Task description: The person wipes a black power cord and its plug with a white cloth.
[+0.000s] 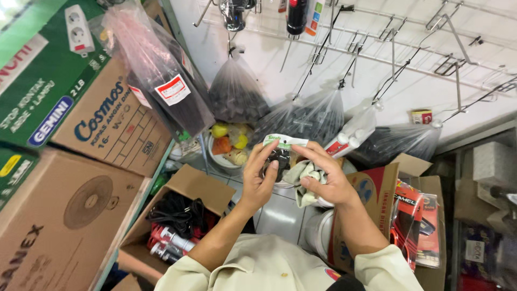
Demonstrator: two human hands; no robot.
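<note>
While gripped (both hands (293,175)): small packet (281,155) between.

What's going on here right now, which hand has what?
A person stands in a crowded stockroom, both hands raised in front of them. The left hand holds a small clear packet of dark parts with a green and white header card. The right hand steadies the packet's top with its fingertips and keeps a pale cloth bunched in its grip. An open cardboard box of black cables sits below.
</note>
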